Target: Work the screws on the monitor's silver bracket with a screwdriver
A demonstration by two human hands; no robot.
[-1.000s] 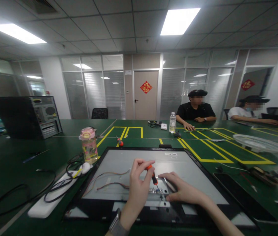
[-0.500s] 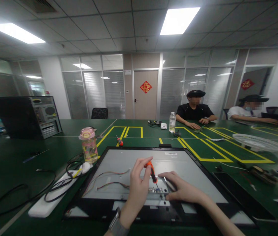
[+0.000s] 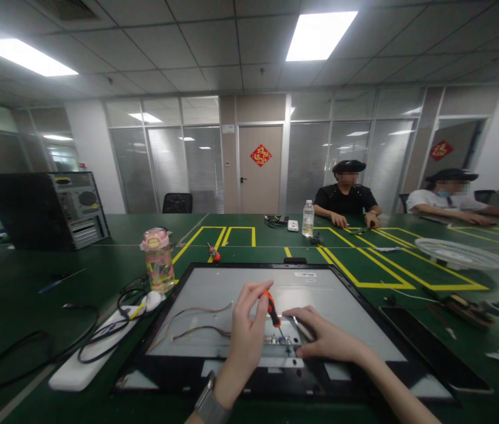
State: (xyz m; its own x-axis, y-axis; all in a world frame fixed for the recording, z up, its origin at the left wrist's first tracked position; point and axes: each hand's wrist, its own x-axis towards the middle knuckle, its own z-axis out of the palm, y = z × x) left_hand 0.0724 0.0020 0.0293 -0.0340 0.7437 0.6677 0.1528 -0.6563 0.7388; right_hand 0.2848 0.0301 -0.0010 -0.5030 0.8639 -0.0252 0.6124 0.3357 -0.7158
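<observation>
My left hand (image 3: 249,321) is closed on the orange-and-black handle of a screwdriver (image 3: 271,309), its fingers pointing up and forward. The screwdriver leans, with its shaft reaching down to a small metal bracket with connectors (image 3: 282,340). This bracket lies on the grey back of a flat display panel (image 3: 214,282) with a black frame. My right hand (image 3: 326,341) curls around the bracket's right end, thumb at the near side and fingers at the far side. Thin wires (image 3: 196,331) run left from the bracket. Fingers partly hide the contact points.
A pink-lidded bottle (image 3: 159,259) and a white power strip (image 3: 95,347) with black cables lie left of the panel. A dark slab (image 3: 435,350) is on the right. Farther off are a computer case (image 3: 33,209), a red screwdriver (image 3: 214,253), a water bottle (image 3: 308,219) and two seated people.
My hands and the screwdriver keep nearly the same pose over the bracket. The view has shifted slightly. Across the table, the hands of the person in black have moved.
</observation>
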